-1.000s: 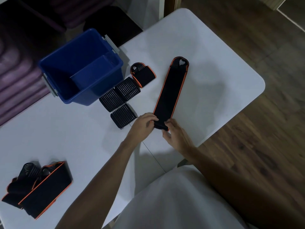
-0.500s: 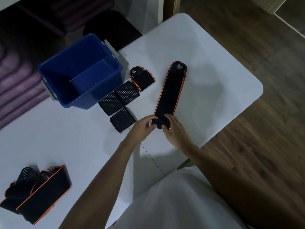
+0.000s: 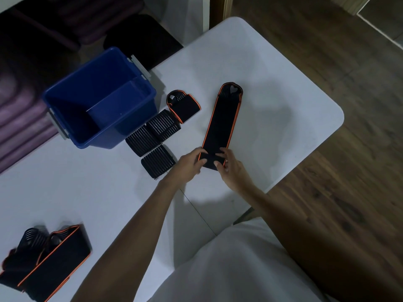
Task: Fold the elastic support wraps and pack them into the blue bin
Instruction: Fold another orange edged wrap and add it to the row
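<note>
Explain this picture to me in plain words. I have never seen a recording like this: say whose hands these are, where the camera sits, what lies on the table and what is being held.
There is no machine here. A person wears one camera on the head, so the view looks down on that person's own arms. The left hand and the right hand both pinch the near end of a long black wrap with orange edging, which lies stretched out flat on the white table, apparently starting to fold or roll it. Left of it stands the blue bin, and nothing is visible inside it. Beside the bin lie three ribbed black bundles and one folded orange-edged wrap. A loose pile of wraps waits at the near left corner of the table.
</note>
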